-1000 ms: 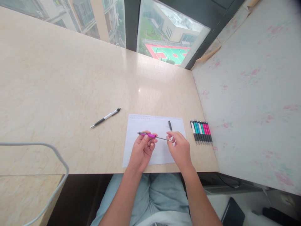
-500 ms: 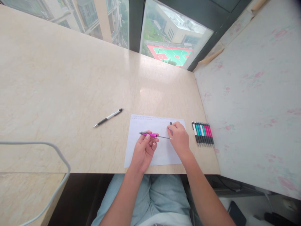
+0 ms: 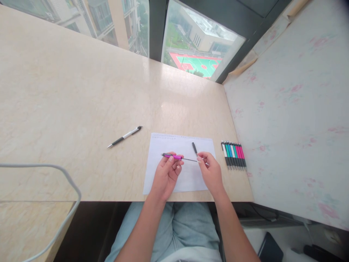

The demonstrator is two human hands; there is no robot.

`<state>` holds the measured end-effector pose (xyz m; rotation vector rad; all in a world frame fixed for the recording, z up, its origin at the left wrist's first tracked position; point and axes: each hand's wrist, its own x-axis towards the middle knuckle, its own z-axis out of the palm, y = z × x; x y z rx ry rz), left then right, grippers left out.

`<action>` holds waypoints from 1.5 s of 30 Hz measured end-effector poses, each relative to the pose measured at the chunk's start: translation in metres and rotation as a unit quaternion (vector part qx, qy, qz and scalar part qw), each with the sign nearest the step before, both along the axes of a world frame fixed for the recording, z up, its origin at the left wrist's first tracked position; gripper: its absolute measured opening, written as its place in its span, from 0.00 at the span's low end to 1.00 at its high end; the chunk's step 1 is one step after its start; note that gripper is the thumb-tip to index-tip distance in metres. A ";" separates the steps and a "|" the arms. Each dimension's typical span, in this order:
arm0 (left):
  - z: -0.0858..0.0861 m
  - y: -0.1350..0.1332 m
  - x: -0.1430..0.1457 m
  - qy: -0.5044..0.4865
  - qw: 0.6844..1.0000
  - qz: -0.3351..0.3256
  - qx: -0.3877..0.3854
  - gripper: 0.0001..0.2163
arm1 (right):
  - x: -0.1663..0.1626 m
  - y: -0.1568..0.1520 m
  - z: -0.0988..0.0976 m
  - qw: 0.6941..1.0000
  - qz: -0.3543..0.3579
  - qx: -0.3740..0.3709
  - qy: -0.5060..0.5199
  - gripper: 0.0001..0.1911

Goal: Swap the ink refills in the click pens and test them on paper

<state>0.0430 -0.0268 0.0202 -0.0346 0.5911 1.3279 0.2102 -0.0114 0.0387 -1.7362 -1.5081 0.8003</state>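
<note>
My left hand (image 3: 167,176) is closed round the magenta barrel (image 3: 176,157) of a taken-apart ballpoint pen, its black clip end pointing left. A thin dark refill (image 3: 189,159) sticks out of the barrel toward the right. At the refill's pale tip, the thumb and fingers of my right hand (image 3: 211,171) are pinched together. Just beyond those fingers, the pen's black grip section (image 3: 194,147) lies on a white sheet of paper (image 3: 188,182). Whether a spring sits on the refill tip is too small to tell.
A white and black pen (image 3: 124,137) lies left of the paper. Several pens (image 3: 233,155) in white, blue, green and pink stand side by side in a row at right, near the flowered wall (image 3: 289,127). A grey cable (image 3: 65,174) crosses the left desk edge.
My right hand has let go of the black grip section, which now lies on the paper, and has moved down to the refill's tip. My left hand keeps its hold.
</note>
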 end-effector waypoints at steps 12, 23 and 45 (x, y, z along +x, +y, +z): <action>0.001 0.002 0.002 0.017 1.000 0.011 -0.001 0.08 | -0.003 -0.016 0.024 0.960 -0.115 0.036 0.251 0.12; 0.002 0.002 0.002 0.022 1.000 0.009 -0.003 0.09 | -0.013 -0.016 0.035 0.980 -0.087 0.053 0.173 0.09; 0.001 0.002 0.003 0.020 1.000 0.003 -0.003 0.09 | -0.017 -0.018 0.033 0.980 -0.085 0.072 0.164 0.07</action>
